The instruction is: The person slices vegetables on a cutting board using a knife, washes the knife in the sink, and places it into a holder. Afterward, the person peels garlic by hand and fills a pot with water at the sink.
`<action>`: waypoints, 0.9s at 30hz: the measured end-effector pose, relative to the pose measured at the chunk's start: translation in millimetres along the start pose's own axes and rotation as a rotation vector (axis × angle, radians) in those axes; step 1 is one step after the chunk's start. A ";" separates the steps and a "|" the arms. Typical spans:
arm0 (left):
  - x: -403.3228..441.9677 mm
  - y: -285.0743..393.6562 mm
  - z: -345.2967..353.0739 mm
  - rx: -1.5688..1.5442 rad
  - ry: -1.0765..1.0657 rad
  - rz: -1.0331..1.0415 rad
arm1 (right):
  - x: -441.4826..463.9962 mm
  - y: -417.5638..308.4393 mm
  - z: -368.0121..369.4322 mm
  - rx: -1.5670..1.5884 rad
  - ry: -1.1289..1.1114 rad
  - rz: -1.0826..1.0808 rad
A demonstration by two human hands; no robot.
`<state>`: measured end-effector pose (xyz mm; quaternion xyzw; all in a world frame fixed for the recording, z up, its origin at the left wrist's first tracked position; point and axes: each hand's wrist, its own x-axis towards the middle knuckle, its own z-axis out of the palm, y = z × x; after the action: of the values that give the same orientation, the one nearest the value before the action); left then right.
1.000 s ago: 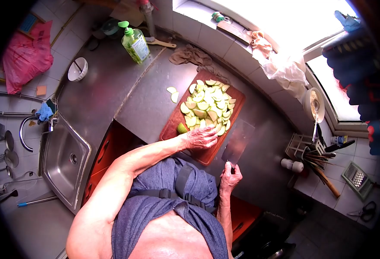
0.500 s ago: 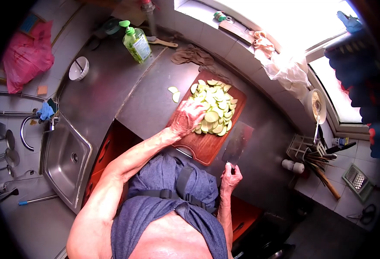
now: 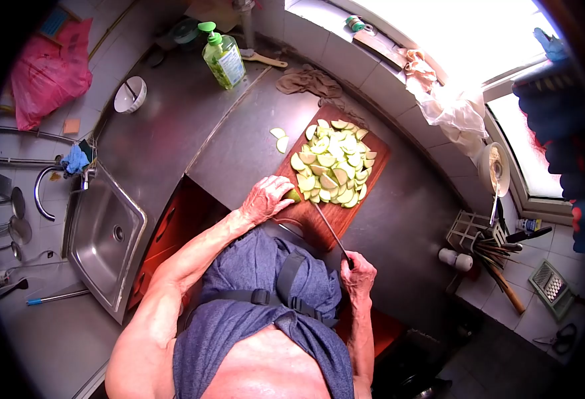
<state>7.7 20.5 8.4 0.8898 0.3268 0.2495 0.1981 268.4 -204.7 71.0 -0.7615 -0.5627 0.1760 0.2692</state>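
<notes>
A heap of pale green-edged zucchini slices (image 3: 335, 163) covers the far part of the wooden cutting board (image 3: 312, 225). At the board's left edge my left hand (image 3: 266, 199) has its fingers closed on a green zucchini piece (image 3: 293, 195), partly hidden by them. My right hand (image 3: 357, 274) is wrapped round the handle of a cleaver (image 3: 332, 231). Its blade is seen edge-on as a thin dark line, the tip near the zucchini piece and the lower edge of the heap. Two loose slices (image 3: 279, 138) lie on the metal counter left of the board.
A soap bottle (image 3: 224, 61), a brush (image 3: 266, 58) and a brown cloth (image 3: 309, 82) sit at the back of the counter. A white bowl (image 3: 130, 94) stands left, beyond the sink (image 3: 106, 243). On the right are a utensil rack (image 3: 468, 229) and a grater (image 3: 552, 287).
The cleaver has turned from lying flat to edge-on, and its blade has swung left over the board. My left hand has left the heap for the zucchini piece nearer me.
</notes>
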 end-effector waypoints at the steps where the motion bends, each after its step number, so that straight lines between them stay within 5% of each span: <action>1: 1.1 1.2 -1.1 0.017 0.025 0.020 | -0.4 2.0 -1.4 -0.001 -0.001 -0.001; 5: 4.2 4.8 -9.9 -0.003 -0.013 -0.010 | 1.3 6.6 -0.5 -0.108 -0.098 -0.024; 7: 2.5 6.9 -13.2 0.102 -0.155 -0.161 | 5.2 5.3 1.4 -0.118 -0.096 -0.026; 11: -9.7 14.3 -6.8 0.018 -0.099 -0.366 | 13.5 -2.8 8.1 -0.109 -0.096 -0.057; 13: -11.4 20.4 -4.0 -0.160 -0.091 -0.652 | 16.1 -4.5 12.1 -0.104 -0.090 -0.060; 15: -12.8 23.8 -5.9 -0.247 -0.084 -0.671 | 19.8 -6.7 14.0 -0.097 -0.095 -0.069; 19: -15.5 33.7 -20.1 -0.084 -0.166 -0.383 | 24.9 -12.3 17.8 -0.065 -0.122 -0.061; 22: -11.2 24.4 -19.7 0.201 0.055 0.214 | 28.6 -14.1 25.2 -0.040 -0.108 -0.085; 27: -18.6 4.8 2.8 0.115 -0.072 0.319 | 44.1 -21.8 36.9 -0.144 -0.087 -0.227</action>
<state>-0.7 3.9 2.8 0.9486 0.1880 0.2266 0.1162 244.1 -150.0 56.6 -0.7020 -0.6674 0.1363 0.2076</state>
